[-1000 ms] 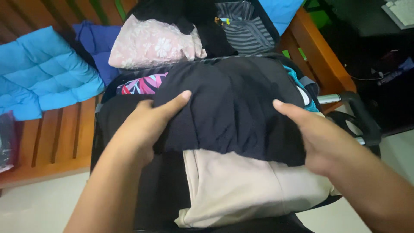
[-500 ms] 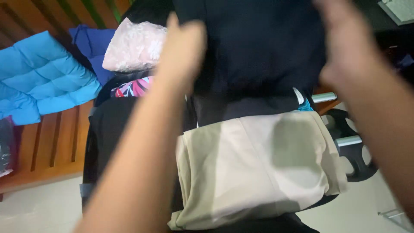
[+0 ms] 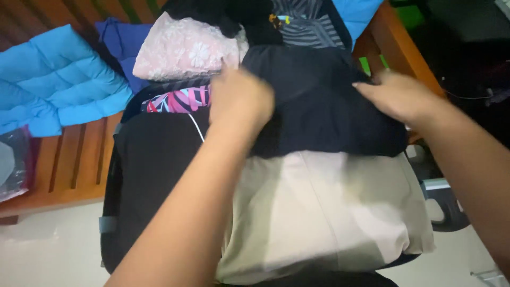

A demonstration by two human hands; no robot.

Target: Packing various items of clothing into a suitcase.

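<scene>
A folded black garment [image 3: 319, 101] lies on top of a folded beige garment [image 3: 329, 212] inside an open dark suitcase [image 3: 149, 170]. My left hand [image 3: 240, 98] rests on the black garment's left edge, fingers curled over it. My right hand [image 3: 396, 95] presses flat on its right side, fingers pointing left. A pink and blue patterned cloth [image 3: 178, 100] shows at the left of the black garment, by my left hand.
A pale pink floral bundle [image 3: 183, 48] and a grey striped cloth [image 3: 311, 29] lie beyond the suitcase. A blue quilted cushion [image 3: 53, 79] sits on a wooden slatted bench [image 3: 69, 165] at left. The suitcase handle [image 3: 441, 186] sticks out at right. White floor below.
The black garment was lifted up towards the camera half a second ago; now it lies flat again, further back on the pile, leaving more of the beige garment bare. Both hands went with it.
</scene>
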